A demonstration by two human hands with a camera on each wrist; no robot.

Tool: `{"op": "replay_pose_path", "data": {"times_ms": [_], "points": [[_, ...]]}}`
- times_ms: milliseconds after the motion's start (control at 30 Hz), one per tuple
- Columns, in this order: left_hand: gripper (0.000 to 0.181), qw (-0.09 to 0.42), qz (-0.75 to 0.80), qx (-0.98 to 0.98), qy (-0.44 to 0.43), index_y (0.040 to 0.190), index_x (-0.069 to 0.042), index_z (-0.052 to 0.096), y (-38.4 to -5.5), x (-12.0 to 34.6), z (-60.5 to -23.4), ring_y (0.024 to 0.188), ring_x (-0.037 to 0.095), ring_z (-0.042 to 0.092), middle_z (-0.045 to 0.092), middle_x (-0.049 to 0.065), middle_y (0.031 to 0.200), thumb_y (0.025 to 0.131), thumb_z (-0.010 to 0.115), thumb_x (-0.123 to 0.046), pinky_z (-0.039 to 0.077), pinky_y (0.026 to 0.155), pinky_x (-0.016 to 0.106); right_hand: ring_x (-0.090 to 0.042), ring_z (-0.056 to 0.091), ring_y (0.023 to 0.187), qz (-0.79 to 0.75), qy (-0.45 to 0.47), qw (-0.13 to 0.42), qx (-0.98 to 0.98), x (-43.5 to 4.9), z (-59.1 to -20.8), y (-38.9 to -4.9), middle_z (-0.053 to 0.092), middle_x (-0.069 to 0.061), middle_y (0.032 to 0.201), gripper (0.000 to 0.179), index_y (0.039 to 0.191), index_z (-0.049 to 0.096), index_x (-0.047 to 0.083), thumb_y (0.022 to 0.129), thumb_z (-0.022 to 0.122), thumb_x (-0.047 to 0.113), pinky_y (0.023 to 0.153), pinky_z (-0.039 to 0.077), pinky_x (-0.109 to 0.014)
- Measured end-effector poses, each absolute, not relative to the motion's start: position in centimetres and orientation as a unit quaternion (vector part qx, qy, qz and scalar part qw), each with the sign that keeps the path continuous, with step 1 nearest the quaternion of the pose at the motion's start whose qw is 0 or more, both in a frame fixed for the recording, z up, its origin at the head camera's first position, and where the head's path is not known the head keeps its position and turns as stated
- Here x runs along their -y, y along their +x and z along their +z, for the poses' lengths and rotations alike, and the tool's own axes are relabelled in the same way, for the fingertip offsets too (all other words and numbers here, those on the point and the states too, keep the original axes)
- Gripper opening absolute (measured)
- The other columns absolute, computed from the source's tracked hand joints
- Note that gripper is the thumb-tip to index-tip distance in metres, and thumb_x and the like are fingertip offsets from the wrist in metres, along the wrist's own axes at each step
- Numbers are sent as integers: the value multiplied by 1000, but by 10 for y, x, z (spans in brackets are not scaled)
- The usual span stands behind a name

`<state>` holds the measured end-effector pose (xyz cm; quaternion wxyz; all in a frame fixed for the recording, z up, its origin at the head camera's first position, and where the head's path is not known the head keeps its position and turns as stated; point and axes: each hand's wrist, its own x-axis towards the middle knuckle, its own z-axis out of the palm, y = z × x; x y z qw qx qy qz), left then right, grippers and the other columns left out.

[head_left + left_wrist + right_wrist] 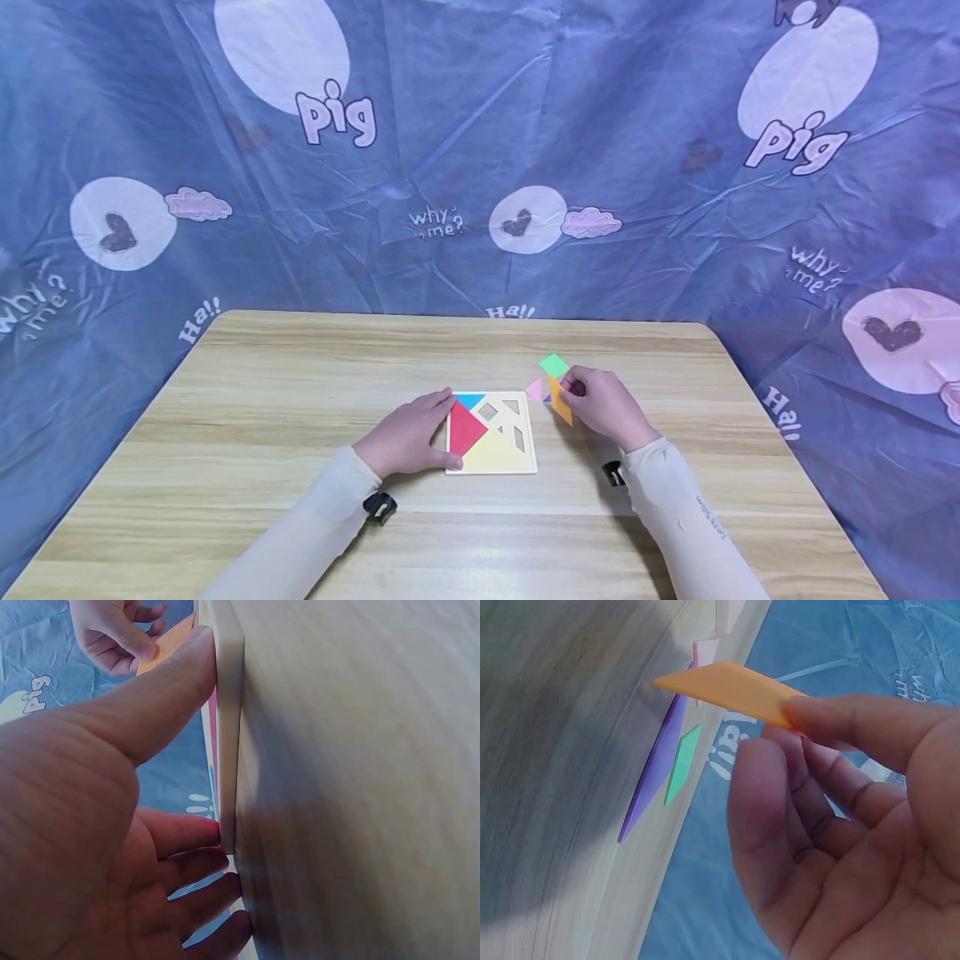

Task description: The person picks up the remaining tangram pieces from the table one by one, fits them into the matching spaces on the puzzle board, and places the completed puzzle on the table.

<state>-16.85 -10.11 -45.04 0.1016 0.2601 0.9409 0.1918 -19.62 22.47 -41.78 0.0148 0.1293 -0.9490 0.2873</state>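
My left hand (405,435) holds the left side of a white-framed tangram board (531,450), thumb at the near corner and fingers at the far one. In the board lie a red triangle (465,428), a pale yellow triangle (491,454) and a blue triangle (469,400). Right of the board, my right hand (609,407) pinches an orange parallelogram tile (727,688) between thumb and fingers, tilted above the table. Beneath and beyond it lie a green tile (553,365), a pink tile (534,389) and a purple tile (656,769), mostly hidden in the head view.
The board stands on a wood-grain table (300,367). A blue printed curtain (420,158) hangs behind and along both sides. Black wrist cameras sit on the left sleeve (300,533) and the right sleeve (682,517).
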Motion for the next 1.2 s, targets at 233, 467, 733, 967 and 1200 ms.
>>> {"op": "replay_pose_path", "data": {"times_ms": [233,467,733,967,1200], "points": [[102,104,184,-943,257,157,1,40,-168,100,-450,151,35,35,34,14,166,83,81,-56,35,120,50,-13,55,70,308,141,28,940,-221,-418,-194,64,2,77,7,87,69,9,93,71,7,66,47,-28],[102,104,186,-944,251,157,1,40,-162,97,-449,152,35,35,34,14,166,83,81,-56,35,120,51,-14,58,76,347,140,0,927,-212,-420,-189,66,1,81,5,90,70,8,95,72,10,70,49,-27],[101,102,191,-945,247,156,2,40,-157,94,-449,151,35,35,35,15,166,83,82,-54,35,120,51,-16,56,76,404,134,-64,903,-202,-427,-184,64,-1,82,6,91,71,8,95,73,11,68,49,-27],[102,105,190,-944,249,157,0,40,-160,97,-448,152,34,35,34,13,166,83,82,-56,34,121,50,-18,56,63,447,132,-122,876,-194,-432,-182,64,-4,78,8,88,70,10,96,72,9,54,49,-26],[102,109,186,-943,252,157,1,40,-163,99,-448,152,34,35,34,14,166,83,82,-55,35,121,49,-15,54,60,452,148,-144,868,-189,-434,-182,62,-5,75,8,88,69,6,94,73,4,53,51,-26]]}}
